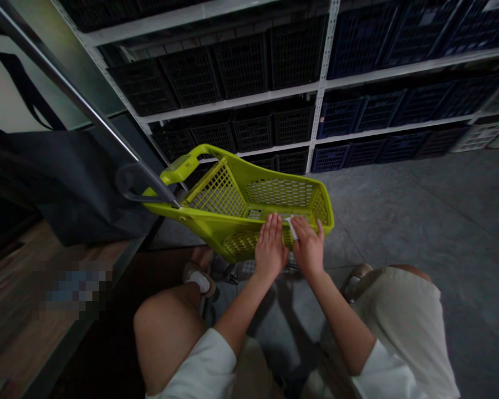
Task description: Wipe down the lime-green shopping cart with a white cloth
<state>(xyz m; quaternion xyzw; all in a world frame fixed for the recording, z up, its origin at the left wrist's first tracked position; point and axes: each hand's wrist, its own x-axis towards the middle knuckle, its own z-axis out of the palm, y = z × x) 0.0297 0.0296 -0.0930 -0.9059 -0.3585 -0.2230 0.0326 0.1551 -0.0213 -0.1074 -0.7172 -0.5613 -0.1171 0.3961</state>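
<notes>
A lime-green plastic shopping cart [208, 217] with latticed sides stands in front of my knees. My left hand [271, 248] lies flat against its near side, fingers stretched together over the top rim. Just to the right, my right hand [308, 245] presses a small white tissue [291, 228] against that same side near the rim. Most of the tissue is hidden under the fingers, and its exact material cannot be made out. The little finger of the right hand sticks out.
White metal shelving [321, 86] behind the cart holds several black crates [241, 64] and blue crates [336, 117]. At left are a wooden bench [20, 332], a dark bag [83, 183] and a slanting metal pole [83, 105]. Grey floor [399, 221] extends to the right.
</notes>
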